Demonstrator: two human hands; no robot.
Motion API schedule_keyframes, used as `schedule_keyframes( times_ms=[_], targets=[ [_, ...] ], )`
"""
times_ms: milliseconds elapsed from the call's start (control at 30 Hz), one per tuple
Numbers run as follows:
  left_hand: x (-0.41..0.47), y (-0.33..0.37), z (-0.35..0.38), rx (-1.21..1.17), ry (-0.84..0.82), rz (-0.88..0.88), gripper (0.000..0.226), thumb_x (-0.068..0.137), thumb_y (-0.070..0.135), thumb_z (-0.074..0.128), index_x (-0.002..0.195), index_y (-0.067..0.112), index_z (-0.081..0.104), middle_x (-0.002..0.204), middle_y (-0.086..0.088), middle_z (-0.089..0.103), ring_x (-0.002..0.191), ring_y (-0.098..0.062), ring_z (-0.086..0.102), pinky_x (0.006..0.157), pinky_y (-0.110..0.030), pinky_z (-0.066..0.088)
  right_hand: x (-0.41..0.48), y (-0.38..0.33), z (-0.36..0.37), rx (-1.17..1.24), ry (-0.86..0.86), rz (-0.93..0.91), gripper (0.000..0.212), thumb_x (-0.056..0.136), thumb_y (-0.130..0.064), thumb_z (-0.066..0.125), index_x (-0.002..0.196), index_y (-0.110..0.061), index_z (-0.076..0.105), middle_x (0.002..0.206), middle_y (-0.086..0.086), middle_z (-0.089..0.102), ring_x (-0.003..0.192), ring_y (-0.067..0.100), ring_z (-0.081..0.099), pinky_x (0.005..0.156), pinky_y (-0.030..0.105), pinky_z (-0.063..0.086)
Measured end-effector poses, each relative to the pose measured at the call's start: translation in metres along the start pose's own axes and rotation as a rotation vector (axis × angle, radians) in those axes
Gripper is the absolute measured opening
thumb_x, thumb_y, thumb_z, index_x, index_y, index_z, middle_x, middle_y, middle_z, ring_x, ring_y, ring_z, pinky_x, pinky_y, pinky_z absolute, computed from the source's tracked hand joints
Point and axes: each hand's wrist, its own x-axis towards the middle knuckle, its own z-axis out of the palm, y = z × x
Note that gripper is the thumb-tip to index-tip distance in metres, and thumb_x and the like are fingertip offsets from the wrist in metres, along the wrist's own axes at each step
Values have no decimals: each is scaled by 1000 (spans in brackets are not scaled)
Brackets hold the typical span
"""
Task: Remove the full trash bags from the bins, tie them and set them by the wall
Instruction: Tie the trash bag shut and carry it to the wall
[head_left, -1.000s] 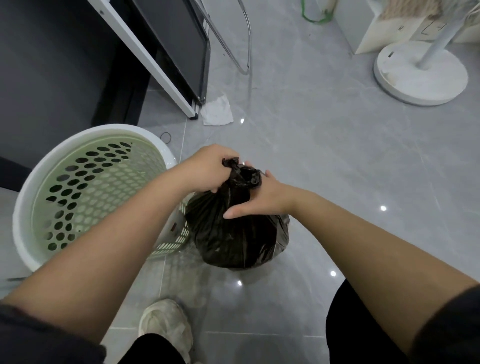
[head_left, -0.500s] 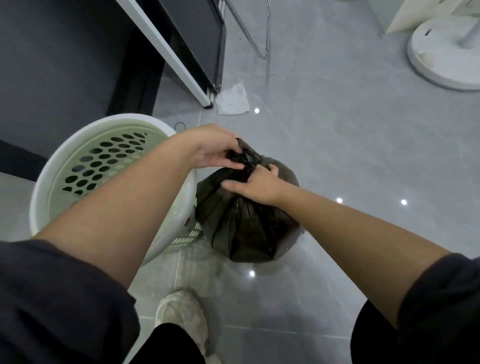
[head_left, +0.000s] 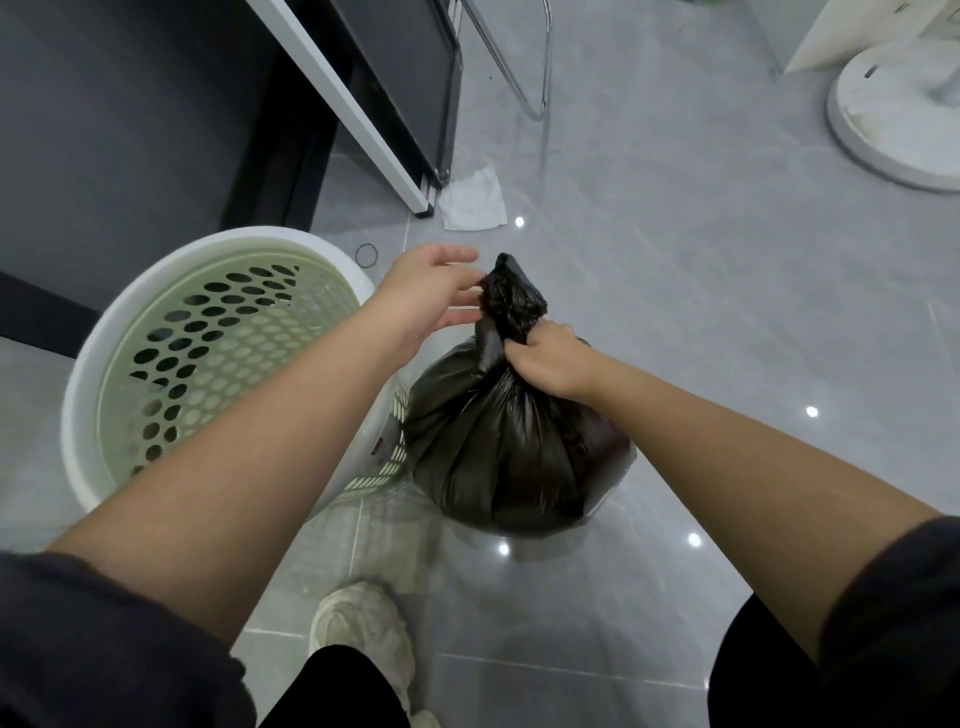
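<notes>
Left hand (head_left: 426, 296) newly open; bag (head_left: 511, 441) neck-up.

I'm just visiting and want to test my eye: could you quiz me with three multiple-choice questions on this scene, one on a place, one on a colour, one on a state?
1. Where is the bin relative to the trash bag?
A. to its left
B. to its right
C. under it

2. What colour is the bag?
A. white
B. black
C. blue

3. What is the right hand doing?
A. hanging free
B. clenching the bag's gathered neck
C. resting on the bin

Answers: 1 A, the bin stands left of the bag; 2 B, glossy black plastic; 3 B, its fingers close around the neck while the left hand is open.
</notes>
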Motion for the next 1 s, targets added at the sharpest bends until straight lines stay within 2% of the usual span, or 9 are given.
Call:
schedule_keyframes(
  times_ms=[100,200,267,367,500,667,833,900,1000],
  targets=[
    [-11,-10,1,244,75,14,34,94,9,46,128,11,49,117,-7,60,94,-19,64,79,-33,56,3,11,-5,20,-18,12,30,95,-19,41,101,3,61,108,21,62,104,33,56,91,35,43],
    [-22,-31,10,627,-12,-91,30,92,10,46,120,13,56,116,-9,60,100,-27,61,87,-41,54,6,20,-11,31,-22,5,23,91,-11,43,100,2,60,107,21,63,103,31,57,92,39,46],
    [-27,-48,17,716,-105,-113,21,90,17,54,110,13,60,112,-9,62,102,-28,60,90,-41,51,6,23,-14,71,-17,-22,24,91,-10,43,106,-4,60,113,14,63,109,26,55,97,38,43],
    [-23,-67,21,765,-47,4,21,87,26,62,103,13,64,97,-3,66,91,-21,60,79,-31,47,1,23,-17,222,-34,-32,23,96,-13,45,114,-14,59,113,1,58,109,15,51,95,28,39],
    [-16,-85,24,530,77,24,22,87,25,63,92,6,70,85,-13,71,80,-30,67,77,-42,56,-5,23,-16,407,-71,47,26,98,-22,46,123,-18,54,112,-2,55,104,12,52,90,24,38],
    [-15,-96,35,237,46,-134,22,92,19,59,77,3,55,68,-9,59,52,-18,59,60,-33,59,-3,33,-15,393,-88,127,31,98,-31,46,124,-15,55,116,4,60,103,18,57,93,30,43],
    [-19,-105,52,192,-1,-194,19,95,13,51,106,-1,58,80,-10,60,52,-16,61,53,-26,57,-5,43,-7,239,-128,134,32,99,-29,45,126,-15,55,113,0,57,108,16,54,87,21,36],
    [-21,-106,56,190,-32,-179,18,96,12,47,108,2,56,91,-14,60,58,-18,60,50,-23,56,-8,45,-3,196,-137,100,33,100,-24,44,130,-14,53,111,-4,51,110,12,50,82,13,33],
    [-21,-100,51,227,-42,-175,15,96,17,48,105,7,54,84,-11,61,57,-19,61,54,-28,58,-6,49,-2,180,-134,60,33,100,-21,45,131,-13,51,113,-5,48,108,8,44,77,8,30]
  ],
)
